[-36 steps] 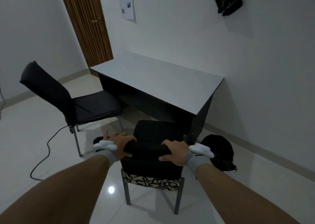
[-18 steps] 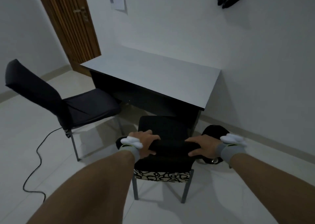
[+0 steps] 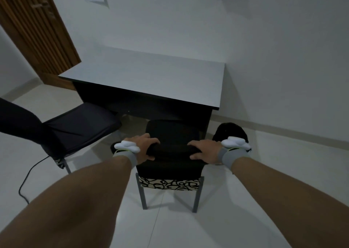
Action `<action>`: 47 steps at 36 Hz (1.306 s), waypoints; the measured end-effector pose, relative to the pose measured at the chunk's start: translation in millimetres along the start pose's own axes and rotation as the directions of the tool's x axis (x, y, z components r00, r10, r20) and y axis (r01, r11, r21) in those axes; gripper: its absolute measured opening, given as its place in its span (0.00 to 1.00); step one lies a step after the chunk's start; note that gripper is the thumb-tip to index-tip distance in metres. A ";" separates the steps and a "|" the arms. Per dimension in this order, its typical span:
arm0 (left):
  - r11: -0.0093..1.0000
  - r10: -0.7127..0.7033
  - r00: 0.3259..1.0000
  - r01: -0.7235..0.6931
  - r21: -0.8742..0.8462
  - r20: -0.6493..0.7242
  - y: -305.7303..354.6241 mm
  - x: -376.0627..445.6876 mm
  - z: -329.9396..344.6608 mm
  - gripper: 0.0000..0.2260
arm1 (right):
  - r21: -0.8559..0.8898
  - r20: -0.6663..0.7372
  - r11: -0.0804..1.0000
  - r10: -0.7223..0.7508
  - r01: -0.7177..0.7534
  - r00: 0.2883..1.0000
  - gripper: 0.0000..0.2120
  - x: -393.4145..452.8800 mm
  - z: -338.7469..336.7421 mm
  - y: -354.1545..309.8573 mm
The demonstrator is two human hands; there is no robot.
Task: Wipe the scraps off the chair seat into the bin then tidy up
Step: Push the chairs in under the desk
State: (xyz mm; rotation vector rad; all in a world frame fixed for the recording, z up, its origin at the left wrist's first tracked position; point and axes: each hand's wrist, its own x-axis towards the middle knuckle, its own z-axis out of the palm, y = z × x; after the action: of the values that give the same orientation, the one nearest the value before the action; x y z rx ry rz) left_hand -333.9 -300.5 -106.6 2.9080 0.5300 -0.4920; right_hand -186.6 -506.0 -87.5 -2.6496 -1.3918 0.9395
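A black chair (image 3: pixel 171 169) with a patterned strip under its cover stands in front of me, its back towards me and its seat reaching the desk. My left hand (image 3: pixel 144 148) grips the left end of the backrest's top edge. My right hand (image 3: pixel 204 150) grips the right end. Both wrists wear grey bands with white pieces on them. A black bin (image 3: pixel 229 131) lined with a dark bag sits on the floor to the chair's right, partly hidden behind my right wrist. The seat looks dark; I cannot make out any scraps on it.
A grey-topped desk (image 3: pixel 151 77) stands against the white wall ahead. A second black-covered chair (image 3: pixel 75 126) stands to the left, a black cable (image 3: pixel 30 174) trailing on the white tile floor beside it. A wooden door (image 3: pixel 35 32) is at far left.
The chair has moved forward towards the desk with both hands on its backrest. It now stands square to the desk, and the view has shifted right and closer.
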 end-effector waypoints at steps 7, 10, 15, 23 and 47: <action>0.999 -0.005 1.000 0.004 0.036 0.012 -45.0 22.3 -4.9 0.22 | 0.020 -0.074 0.999 0.035 -0.033 0.997 0.24 22.2 8.7 -27.8; 0.998 0.001 1.000 0.001 0.058 -0.025 -59.9 25.1 -4.6 0.21 | 0.040 -0.041 0.999 0.029 -0.028 0.999 0.25 30.8 5.9 -38.4; 0.996 -0.012 1.000 0.015 0.091 -0.025 -81.8 26.0 -13.5 0.22 | 0.058 -0.053 0.998 0.030 -0.027 0.998 0.25 46.0 7.0 -57.9; 0.990 -0.016 0.999 0.024 0.138 -0.052 -117.3 30.1 -22.8 0.23 | 0.062 -0.043 0.998 0.013 -0.010 0.999 0.27 71.7 5.2 -88.5; 0.926 -0.285 0.958 0.274 -0.258 -0.007 -210.1 37.2 -68.9 0.43 | 0.176 -0.035 0.975 -0.129 0.133 0.991 0.32 139.9 -81.3 -154.3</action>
State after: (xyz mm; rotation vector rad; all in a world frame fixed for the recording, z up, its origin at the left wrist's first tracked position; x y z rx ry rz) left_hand -357.7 -80.2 -72.1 2.6136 0.9490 -0.3613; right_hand -201.0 -286.2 -49.6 -2.4002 -1.3867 0.9666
